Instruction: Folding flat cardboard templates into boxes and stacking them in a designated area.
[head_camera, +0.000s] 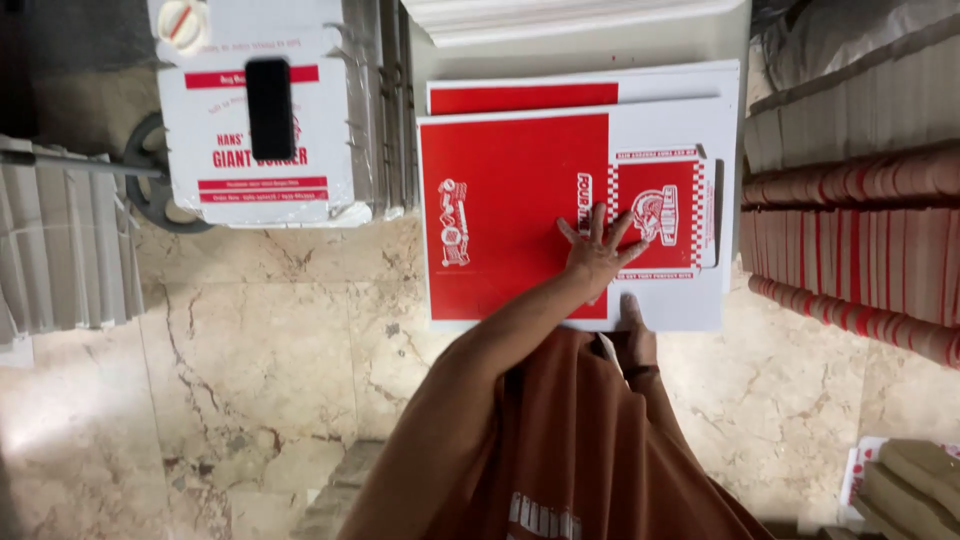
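Beige marble floor fills frame. Flat red-and-white printed cardboard sheet on top of stack of like sheets, at 1 o'clock of frame centre. Ribbed stacks of red folded cartons at 3 o'clock. White printed carton at 11 o'clock, black phone lying on it. Left hand spread flat, fingers splayed, pressing on sheet, gripping nothing. Right hand at sheet's near edge, mostly hidden; cannot tell its grip.
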